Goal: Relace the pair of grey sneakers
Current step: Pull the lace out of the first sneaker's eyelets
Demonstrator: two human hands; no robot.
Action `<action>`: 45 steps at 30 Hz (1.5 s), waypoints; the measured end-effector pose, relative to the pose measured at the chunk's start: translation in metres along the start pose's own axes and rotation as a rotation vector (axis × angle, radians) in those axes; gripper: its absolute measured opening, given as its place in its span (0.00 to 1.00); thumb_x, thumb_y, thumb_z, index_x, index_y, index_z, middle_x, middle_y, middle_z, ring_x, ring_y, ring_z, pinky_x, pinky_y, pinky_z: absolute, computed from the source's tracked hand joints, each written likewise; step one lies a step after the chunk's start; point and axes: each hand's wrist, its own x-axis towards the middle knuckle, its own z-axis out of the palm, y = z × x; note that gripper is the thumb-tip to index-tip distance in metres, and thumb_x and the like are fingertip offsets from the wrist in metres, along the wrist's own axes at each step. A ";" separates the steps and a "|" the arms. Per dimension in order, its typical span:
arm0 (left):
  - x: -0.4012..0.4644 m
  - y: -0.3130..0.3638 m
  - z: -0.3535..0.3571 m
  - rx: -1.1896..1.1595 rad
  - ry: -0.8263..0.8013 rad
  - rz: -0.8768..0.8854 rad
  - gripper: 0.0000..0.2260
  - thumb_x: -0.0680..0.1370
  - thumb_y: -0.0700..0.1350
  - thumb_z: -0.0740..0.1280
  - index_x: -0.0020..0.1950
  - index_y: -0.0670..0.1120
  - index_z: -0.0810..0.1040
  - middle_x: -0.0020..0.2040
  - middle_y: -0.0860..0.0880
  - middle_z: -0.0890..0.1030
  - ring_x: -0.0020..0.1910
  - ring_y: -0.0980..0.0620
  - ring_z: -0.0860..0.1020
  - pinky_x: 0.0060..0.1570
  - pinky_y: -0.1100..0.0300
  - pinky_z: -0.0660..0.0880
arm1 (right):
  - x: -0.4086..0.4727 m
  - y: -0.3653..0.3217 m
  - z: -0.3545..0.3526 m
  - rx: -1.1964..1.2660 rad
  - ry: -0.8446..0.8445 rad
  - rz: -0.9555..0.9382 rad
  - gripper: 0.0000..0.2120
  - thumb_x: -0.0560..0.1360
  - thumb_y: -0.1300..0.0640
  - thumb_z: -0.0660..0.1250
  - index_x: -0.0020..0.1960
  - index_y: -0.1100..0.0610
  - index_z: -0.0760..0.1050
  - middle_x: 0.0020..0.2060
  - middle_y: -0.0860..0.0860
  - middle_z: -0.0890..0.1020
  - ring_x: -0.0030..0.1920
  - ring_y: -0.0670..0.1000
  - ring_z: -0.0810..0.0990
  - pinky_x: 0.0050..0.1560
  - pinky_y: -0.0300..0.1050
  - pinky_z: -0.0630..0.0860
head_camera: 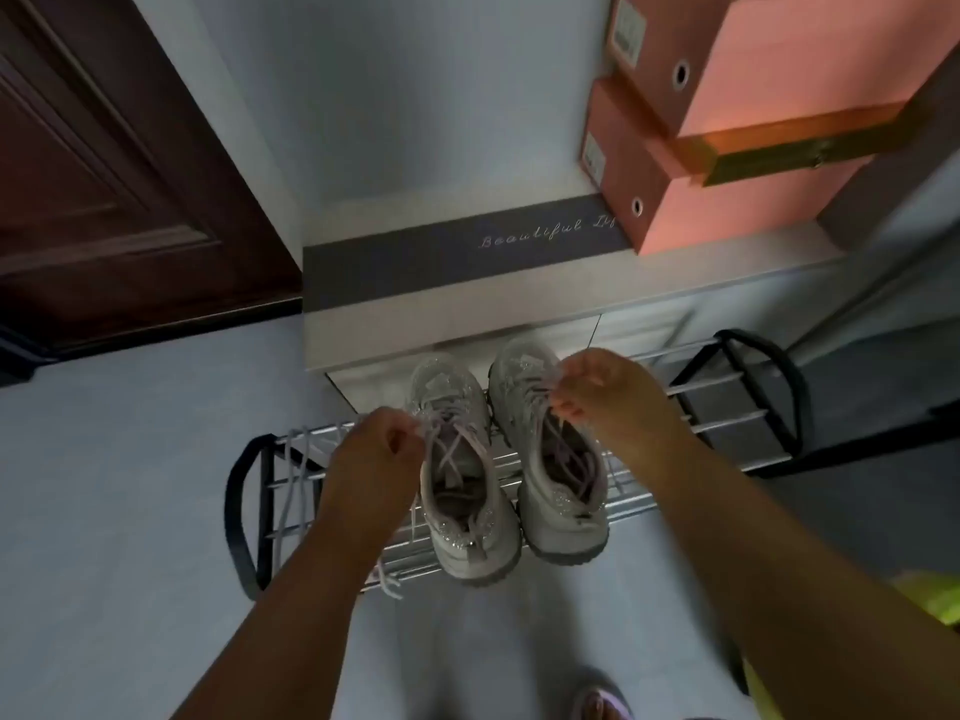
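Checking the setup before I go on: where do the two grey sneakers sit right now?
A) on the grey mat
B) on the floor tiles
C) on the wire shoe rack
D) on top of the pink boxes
C: both grey sneakers stand side by side on the wire shoe rack, toes toward the cabinet, with the hands at their laces.

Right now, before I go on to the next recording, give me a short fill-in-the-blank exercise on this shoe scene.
1. The two grey sneakers stand side by side on a metal ____ with black ends.
2. The left hand pinches a ____ of the left sneaker.
3. Two stacked boxes at upper right are ____ in colour.
4. The grey mat on the cabinet carries writing that begins with the word ____.

Missing words: rack; lace; pink; Beautiful
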 end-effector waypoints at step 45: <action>-0.166 -0.010 0.003 -0.044 0.596 0.565 0.14 0.81 0.49 0.58 0.37 0.45 0.68 0.30 0.47 0.73 0.30 0.48 0.73 0.32 0.53 0.70 | -0.166 0.051 0.057 -0.492 0.349 -0.877 0.10 0.77 0.47 0.62 0.40 0.49 0.67 0.31 0.44 0.69 0.32 0.44 0.68 0.30 0.38 0.57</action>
